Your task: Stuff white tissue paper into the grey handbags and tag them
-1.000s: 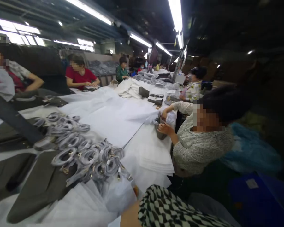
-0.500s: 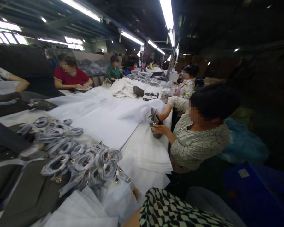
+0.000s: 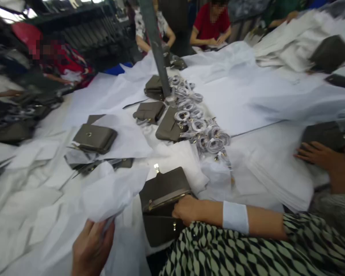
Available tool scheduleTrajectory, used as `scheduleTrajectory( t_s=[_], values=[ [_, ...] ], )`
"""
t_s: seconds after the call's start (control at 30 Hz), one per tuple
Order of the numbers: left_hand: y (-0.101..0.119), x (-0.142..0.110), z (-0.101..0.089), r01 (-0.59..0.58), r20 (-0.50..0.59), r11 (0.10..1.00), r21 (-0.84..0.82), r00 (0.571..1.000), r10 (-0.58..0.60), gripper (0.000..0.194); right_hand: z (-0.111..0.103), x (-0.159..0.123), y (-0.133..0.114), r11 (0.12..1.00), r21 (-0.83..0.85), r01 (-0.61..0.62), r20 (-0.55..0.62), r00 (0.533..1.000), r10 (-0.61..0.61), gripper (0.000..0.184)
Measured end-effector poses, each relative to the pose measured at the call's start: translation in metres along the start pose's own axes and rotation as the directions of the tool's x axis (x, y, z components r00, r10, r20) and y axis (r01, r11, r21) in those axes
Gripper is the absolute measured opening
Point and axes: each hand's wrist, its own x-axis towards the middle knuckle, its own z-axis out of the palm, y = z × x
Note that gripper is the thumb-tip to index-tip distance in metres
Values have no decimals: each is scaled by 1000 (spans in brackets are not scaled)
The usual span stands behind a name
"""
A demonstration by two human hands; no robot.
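Note:
My left hand [image 3: 93, 243] is closed round a crumpled sheet of thin white paper [image 3: 112, 191], raised at the left of an open handbag. This dark grey-green handbag [image 3: 165, 184] lies on the table with its flap spread and gold-coloured clasp parts showing. My right hand [image 3: 186, 209], with a white band [image 3: 235, 217] round the forearm, grips the bag at its opening; its fingertips are partly hidden there. Just beyond the bag rests a pile of white sheets [image 3: 186, 157].
Wrapped coiled straps [image 3: 199, 124] lie beyond the bag, beside several closed handbags [image 3: 94, 137]. A metal post [image 3: 158, 50] rises from the table. At the right, a co-worker's hand [image 3: 319, 155] rests on another bag. Loose white sheets [image 3: 37, 195] cover the left side.
My view has swung left from the neighbour at the right and down to the table. Both my hands, the open handbag and the white paper now show.

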Motion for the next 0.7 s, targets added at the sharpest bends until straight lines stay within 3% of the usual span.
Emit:
scheduleTrajectory(
  t_s=[0.03,0.1,0.13,0.17,0.23,0.33,0.47,0.6,0.7],
  values=[
    [-2,-2,-3,-28,-1,998,54,1000,28,9,3,1,-8,985,95,145,150,976,-159,44],
    [-3,0,-8,-85,-9,990,114,996,87,6,1,4,-17,898,269,348,372,823,-430,21],
    [-2,1,-12,-98,-18,988,120,995,101,5,-4,6,-18,870,303,389,437,754,-490,13],
    [-2,3,-15,-105,-31,987,123,993,110,4,-9,9,-18,866,294,405,483,719,-500,10],
    [-1,4,-22,-120,-53,985,123,990,128,4,-24,15,-16,878,226,421,552,688,-472,4],
    [0,5,-28,-133,-72,986,95,987,140,6,-43,25,-9,886,163,434,583,683,-441,13],
    [9,16,-25,-108,-91,994,-30,990,105,7,-50,32,-3,912,167,375,583,708,-398,17],
    [38,39,-15,-82,-62,963,-256,996,68,18,-50,24,-4,940,185,288,563,752,-342,16],
    [70,50,-3,-93,22,882,-462,993,116,23,-49,10,-7,959,176,224,571,770,-285,15]
  ],
)
